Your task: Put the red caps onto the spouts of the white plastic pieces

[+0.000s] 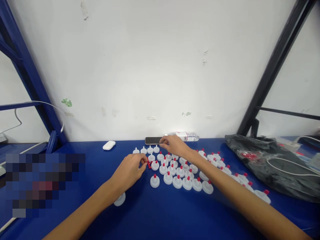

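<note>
My left hand (132,169) is low over the table, thumb and fingers pinched at a small cluster of red tip caps (149,165). One small red cap appears to be between its fingertips. Beyond it stand several white nozzle lids (143,150) with bare spouts. My right hand (173,145) reaches across to the back, fingers curled together beside the bare-spout lid (156,149) nearest the phone; whatever is in them, if anything, is hidden. Between and under my arms, white lids with red tips (177,182) stand in loose rows. Another white lid (120,199) is partly covered by my left wrist.
A phone (152,141) and a clear plastic bottle (192,137) lie along the wall. A white earbud case (109,145) sits at back left. On the right, a black plastic bag (270,173) spreads over the blue table (160,216), with a white cable on it.
</note>
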Demonstrator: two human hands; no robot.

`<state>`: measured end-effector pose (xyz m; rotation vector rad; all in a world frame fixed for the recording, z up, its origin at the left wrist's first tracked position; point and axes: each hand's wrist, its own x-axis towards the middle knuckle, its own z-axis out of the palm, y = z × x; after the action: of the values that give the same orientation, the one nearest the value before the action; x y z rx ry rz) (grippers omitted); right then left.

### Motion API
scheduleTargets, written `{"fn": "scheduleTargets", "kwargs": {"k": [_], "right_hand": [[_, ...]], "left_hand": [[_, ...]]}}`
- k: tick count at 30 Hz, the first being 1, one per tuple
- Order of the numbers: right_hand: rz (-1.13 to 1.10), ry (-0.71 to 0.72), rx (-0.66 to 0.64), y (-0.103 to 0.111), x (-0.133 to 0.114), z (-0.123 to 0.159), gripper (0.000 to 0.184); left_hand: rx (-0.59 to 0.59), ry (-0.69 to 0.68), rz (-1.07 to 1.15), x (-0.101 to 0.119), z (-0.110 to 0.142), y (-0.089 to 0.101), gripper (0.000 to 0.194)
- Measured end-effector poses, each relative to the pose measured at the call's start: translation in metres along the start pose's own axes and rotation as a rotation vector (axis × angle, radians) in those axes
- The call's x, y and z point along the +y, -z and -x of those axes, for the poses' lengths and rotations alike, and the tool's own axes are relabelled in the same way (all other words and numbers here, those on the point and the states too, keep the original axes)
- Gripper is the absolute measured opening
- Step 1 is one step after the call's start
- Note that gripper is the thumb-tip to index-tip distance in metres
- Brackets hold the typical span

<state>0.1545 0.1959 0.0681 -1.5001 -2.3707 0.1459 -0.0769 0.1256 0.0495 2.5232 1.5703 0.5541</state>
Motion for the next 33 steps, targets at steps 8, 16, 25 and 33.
{"fn": "scheduleTargets", "kwargs": {"k": [8, 16, 25, 33], "right_hand": [[-0.079, 0.043, -0.028, 0.001, -0.007, -0.036, 0.031], [-0.180, 0.225, 0.197, 0.019, -0.027, 0.035, 0.013], [-0.124, 0.372, 0.309, -0.012, -0.046, 0.046, 0.010], [-0.186, 0.333, 0.354, -0.012, -0.045, 0.051, 0.015]], "left_hand": [[0.217, 0.027, 0.194, -0.005, -0.002, 0.007, 0.022], [0.256, 0.012, 0.427, 0.006, 0.002, 0.011, 0.021], [0.254, -0.062, 0.472, 0.008, 0.003, 0.006, 0.018], [0.282, -0.090, 0.453, 0.009, 0.004, 0.006, 0.017]]}}
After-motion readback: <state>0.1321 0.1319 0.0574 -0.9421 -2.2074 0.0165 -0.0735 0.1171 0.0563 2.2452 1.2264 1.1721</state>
